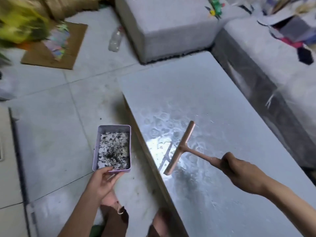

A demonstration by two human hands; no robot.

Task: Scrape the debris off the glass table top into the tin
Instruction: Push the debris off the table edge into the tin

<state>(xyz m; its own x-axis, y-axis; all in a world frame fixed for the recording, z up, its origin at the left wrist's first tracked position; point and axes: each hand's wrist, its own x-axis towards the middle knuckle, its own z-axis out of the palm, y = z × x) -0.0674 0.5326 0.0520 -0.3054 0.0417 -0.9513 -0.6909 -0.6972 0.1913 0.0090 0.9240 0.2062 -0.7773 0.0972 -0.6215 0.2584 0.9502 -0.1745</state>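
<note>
A lilac rectangular tin point(95, 147) holds black and white debris. My left hand point(102, 180) grips its near end and holds it beside the left edge of the glass table top point(213, 93), above the floor. My right hand point(239, 170) grips the handle of a pink T-shaped scraper point(181, 147). Its blade lies on the glass near the left edge, next to a bright wet patch. A dark smear of debris point(186, 180) lies on the glass just below the blade's near end.
Grey sofa blocks point(171, 26) stand beyond and right of the table. On the tiled floor lie a plastic bottle point(116, 40) and a sheet of cardboard point(56, 47) with coloured scraps. My knees show at the bottom edge.
</note>
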